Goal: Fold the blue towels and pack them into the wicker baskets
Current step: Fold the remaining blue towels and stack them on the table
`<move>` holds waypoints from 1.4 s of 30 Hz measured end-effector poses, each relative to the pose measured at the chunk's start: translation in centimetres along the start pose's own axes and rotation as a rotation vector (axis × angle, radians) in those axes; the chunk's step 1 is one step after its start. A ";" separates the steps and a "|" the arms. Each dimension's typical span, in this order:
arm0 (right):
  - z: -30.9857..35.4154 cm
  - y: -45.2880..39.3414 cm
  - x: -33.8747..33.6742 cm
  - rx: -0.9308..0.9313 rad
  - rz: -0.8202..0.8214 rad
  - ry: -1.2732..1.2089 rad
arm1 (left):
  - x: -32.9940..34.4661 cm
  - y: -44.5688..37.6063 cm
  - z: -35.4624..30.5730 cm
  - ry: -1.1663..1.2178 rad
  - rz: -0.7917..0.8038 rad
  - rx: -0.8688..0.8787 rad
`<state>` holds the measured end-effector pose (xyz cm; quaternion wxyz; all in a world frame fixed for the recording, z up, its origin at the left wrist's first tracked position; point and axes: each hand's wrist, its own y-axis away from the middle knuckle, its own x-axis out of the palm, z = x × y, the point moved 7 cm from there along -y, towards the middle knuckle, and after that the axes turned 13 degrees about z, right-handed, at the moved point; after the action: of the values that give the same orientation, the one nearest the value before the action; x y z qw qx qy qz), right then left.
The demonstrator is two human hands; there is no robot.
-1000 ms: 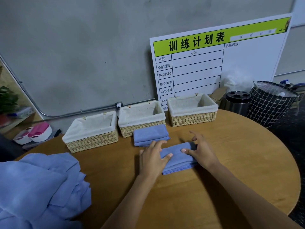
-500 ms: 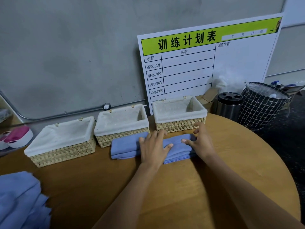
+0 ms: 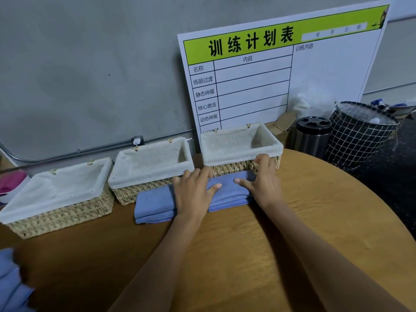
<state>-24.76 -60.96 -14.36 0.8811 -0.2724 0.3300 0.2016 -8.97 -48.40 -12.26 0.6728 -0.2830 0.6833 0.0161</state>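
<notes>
Over the last second I've slid the folded towel (image 3: 227, 190) away from me until it sits right against the foot of the right basket (image 3: 242, 147) and beside the first towel (image 3: 155, 203), so folding is done and lifting it in looks next. My left hand (image 3: 194, 194) lies flat on its left half, fingers nearly straight; my right hand (image 3: 262, 183) cups its right end, thumb on top, fingers curled over the far edge, touching the wicker.
</notes>
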 end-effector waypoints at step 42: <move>23.3 12.1 6.4 -0.316 0.367 -0.291 | -14.3 14.6 17.5 0.095 0.593 0.035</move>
<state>-15.80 -36.22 -8.19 0.8146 -0.3102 0.2083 0.4437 0.01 -23.84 -5.84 0.6110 -0.0602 0.7669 0.1869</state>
